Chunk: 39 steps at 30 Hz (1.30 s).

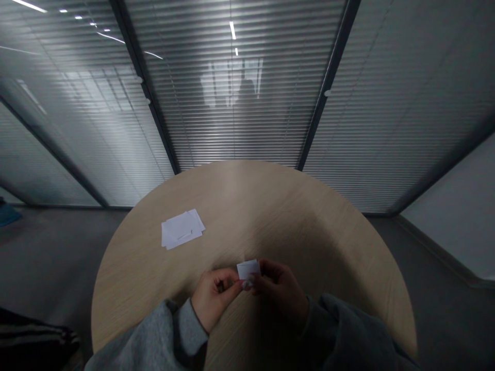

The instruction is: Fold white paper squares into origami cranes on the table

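1. The work looks under way: the small white paper (247,269) is up between the two hands, and neither hand has let go of it.
2. The left grip (209,301) is pinched, thumb and forefinger tips drawn together at the paper's lower left corner.
3. The right grip (281,289) is closed on the paper's right side, thumb across the front; the other fingers are partly in shadow.
4. A line near the paper's top edge suggests a fold or second layer, so some shaping may be done. How much is left cannot be told.
5. Ahead and to the left of the left grip, well apart from it, overlapping white sheets (180,228) lie flat and untouched by either hand.
6. No container shows around either grip; the sheets rest directly on the tabletop (240,193).
7. A pale bit at the fingertips below the paper is too small to identify.
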Each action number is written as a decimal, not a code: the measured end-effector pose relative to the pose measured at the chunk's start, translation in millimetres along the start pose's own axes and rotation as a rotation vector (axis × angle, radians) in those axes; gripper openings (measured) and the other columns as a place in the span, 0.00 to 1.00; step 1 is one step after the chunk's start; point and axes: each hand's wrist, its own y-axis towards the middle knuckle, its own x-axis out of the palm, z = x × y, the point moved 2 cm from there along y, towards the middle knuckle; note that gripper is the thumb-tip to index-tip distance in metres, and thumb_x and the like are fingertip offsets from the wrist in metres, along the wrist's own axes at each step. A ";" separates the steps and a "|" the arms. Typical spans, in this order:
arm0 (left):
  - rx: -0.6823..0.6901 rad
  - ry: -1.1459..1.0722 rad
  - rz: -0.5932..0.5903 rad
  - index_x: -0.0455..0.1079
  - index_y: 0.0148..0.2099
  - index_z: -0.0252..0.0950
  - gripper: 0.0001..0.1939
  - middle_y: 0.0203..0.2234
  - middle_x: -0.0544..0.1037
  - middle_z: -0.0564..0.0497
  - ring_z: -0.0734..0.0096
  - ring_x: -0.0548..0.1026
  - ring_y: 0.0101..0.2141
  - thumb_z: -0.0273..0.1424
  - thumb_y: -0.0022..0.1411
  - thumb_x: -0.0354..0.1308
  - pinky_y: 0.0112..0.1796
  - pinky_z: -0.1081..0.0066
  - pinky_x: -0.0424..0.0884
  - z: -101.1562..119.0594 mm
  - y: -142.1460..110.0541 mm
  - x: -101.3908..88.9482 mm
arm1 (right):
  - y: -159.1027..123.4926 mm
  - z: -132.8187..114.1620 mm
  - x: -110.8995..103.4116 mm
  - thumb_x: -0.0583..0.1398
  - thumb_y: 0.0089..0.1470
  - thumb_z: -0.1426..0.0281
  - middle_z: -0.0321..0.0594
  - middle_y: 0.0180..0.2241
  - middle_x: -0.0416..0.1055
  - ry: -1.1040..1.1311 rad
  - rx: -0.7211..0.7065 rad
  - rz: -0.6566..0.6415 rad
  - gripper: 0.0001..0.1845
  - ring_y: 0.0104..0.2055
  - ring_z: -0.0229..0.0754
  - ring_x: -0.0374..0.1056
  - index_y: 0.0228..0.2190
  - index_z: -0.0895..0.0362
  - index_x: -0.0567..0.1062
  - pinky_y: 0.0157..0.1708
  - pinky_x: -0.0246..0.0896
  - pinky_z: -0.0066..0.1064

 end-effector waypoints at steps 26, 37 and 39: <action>0.059 0.024 -0.071 0.75 0.27 0.32 0.22 0.14 0.56 0.58 0.78 0.51 0.18 0.47 0.56 0.56 0.20 0.74 0.48 8.1 -1.2 1.2 | -2.6 -3.8 -0.3 0.66 0.37 0.50 0.34 0.20 0.70 -0.090 -0.063 0.068 0.23 0.23 0.38 0.66 0.22 0.56 0.71 0.25 0.59 0.29; 0.064 -0.028 -0.095 0.73 0.26 0.33 0.19 0.14 0.56 0.59 0.77 0.51 0.18 0.43 0.57 0.56 0.20 0.74 0.48 9.4 -1.4 2.9 | -5.0 -6.7 -0.5 0.66 0.41 0.55 0.32 0.20 0.67 -0.081 -0.082 0.097 0.19 0.23 0.37 0.65 0.22 0.56 0.70 0.23 0.59 0.27; 0.074 -0.019 -0.101 0.74 0.26 0.33 0.17 0.14 0.57 0.59 0.77 0.52 0.18 0.41 0.57 0.56 0.20 0.74 0.49 11.0 -1.6 3.0 | -5.5 -7.6 -1.0 0.66 0.41 0.54 0.32 0.19 0.65 -0.076 -0.077 0.110 0.19 0.22 0.36 0.64 0.22 0.57 0.70 0.22 0.57 0.26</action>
